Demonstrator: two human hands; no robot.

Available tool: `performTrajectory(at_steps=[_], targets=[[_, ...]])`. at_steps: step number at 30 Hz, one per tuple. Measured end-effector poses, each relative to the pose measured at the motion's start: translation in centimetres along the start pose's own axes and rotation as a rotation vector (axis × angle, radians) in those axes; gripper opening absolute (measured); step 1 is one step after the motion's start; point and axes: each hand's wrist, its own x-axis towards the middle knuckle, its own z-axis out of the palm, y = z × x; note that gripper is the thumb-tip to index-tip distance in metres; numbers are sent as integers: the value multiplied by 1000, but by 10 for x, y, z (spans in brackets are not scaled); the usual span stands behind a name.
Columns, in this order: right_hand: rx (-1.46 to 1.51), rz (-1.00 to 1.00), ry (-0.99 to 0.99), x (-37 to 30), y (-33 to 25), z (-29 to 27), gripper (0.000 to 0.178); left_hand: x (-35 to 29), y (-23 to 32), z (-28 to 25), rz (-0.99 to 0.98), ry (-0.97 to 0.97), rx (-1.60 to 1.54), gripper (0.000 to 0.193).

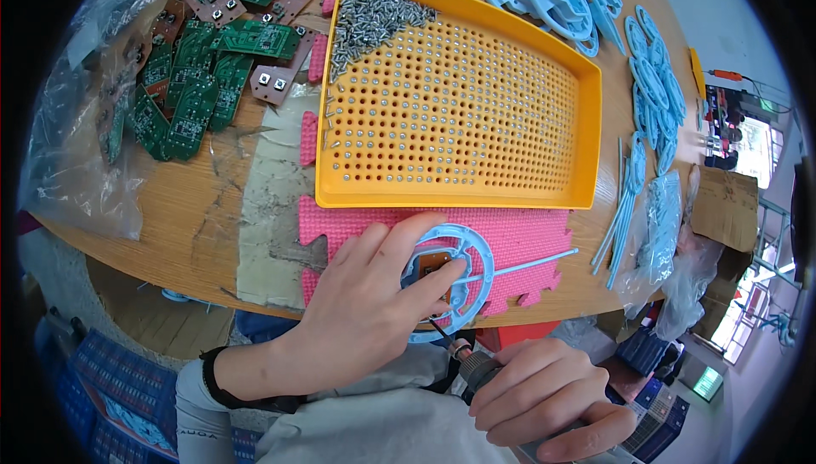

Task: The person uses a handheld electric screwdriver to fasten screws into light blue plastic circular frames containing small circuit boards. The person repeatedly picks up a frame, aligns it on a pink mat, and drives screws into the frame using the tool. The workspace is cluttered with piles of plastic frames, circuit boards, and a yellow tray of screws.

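Observation:
My left hand point(357, 311) presses a light-blue ring-shaped plastic part point(486, 273) onto a pink foam mat point(535, 239), its fingers spread across the near side. A thin blue rod point(540, 263) reaches right from the ring. Inside it sits a small brown circuit board point(432, 263), partly covered by my fingers. My right hand point(548, 392) is wrapped round a power screwdriver point(478, 368). The driver's bit points up and left to the ring's lower edge, by my left fingertips. Whether the bit touches a screw is hidden.
Beyond the mat stands a yellow perforated tray point(455, 201), with loose screws point(374, 22) heaped in its far-left corner. Green circuit boards point(194, 82) and a clear plastic bag point(76, 149) lie left. More blue plastic parts point(552, 1) cover the far right, and blue rods point(614, 226) lie nearer.

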Motion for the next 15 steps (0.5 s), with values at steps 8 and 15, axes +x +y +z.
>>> performTrajectory(at_steps=[8,15], targets=[[-91,-61,395,1,4,36,47,2,0,1,22,-15,26,46],[7,-29,-80,1,8,5,46,-1,1,3,-1,8,9,45]])
